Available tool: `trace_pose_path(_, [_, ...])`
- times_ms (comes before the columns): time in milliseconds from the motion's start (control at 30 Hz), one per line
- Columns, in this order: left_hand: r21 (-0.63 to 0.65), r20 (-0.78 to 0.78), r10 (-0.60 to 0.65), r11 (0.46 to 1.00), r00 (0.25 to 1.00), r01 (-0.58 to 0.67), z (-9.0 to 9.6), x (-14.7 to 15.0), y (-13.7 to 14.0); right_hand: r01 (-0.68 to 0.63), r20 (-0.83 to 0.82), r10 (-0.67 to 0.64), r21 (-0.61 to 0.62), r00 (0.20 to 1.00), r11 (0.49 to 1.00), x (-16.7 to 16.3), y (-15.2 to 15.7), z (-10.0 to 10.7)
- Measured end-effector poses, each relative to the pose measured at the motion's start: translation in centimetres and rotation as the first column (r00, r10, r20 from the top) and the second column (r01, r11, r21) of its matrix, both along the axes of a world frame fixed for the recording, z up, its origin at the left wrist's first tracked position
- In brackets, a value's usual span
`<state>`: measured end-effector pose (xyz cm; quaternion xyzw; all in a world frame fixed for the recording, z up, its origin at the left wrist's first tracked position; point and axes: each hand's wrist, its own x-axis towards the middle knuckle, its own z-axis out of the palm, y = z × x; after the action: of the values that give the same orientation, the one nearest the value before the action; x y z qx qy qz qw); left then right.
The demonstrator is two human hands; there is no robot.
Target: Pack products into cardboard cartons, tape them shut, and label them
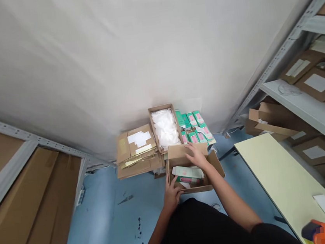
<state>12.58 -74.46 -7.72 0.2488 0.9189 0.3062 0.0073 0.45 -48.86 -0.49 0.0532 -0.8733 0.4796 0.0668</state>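
An opened cardboard box (217, 164) stands in front of me with its flaps folded out. Inside it lie green-and-white product boxes (187, 172) with pink pictures. My left hand (171, 194) grips the box's near left corner, fingers at the wall and rim. Over the far side, my right hand (196, 156) reaches across with its fingers apart, at the far flap (176, 151); whether it touches the flap is hard to tell.
Behind stand a carton of white packing material (165, 127) and rows of green boxes (200, 130). Flattened cardboard (125, 151) is stacked at left. Right, a pale table (273, 164) holds papers and an orange-and-dark object (317, 231). Shelves with cartons flank both sides.
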Motion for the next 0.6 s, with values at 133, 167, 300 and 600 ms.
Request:
trace_pose_path(133, [0.002, 0.057, 0.076, 0.997, 0.995, -0.076, -0.7, -0.1, -4.5, -0.063, 0.114, 0.051, 0.1, 0.992, 0.993, -6.2, -5.9, -1.9])
trace_pose_path(167, [0.008, 0.068, 0.088, 0.996, 0.994, -0.089, -0.9, -0.2, -5.4, -0.077, 0.146, 0.057, 0.137, 0.988, 0.988, -7.8, -7.2, -2.3])
trace_pose_path(300, [0.033, 0.106, 0.098, 0.994, 0.989, -0.102, -1.8, -1.1, -8.3, -0.118, 0.238, 0.059, 0.24, 0.969, 0.964, -13.9, -11.6, -4.1])
trace_pose_path(600, [0.144, 0.171, 0.074, 0.985, 0.982, -0.1, -2.2, -3.4, -10.1, -0.002, 0.403, -0.106, 0.258, 0.909, 0.966, -20.4, -16.0, -8.1])
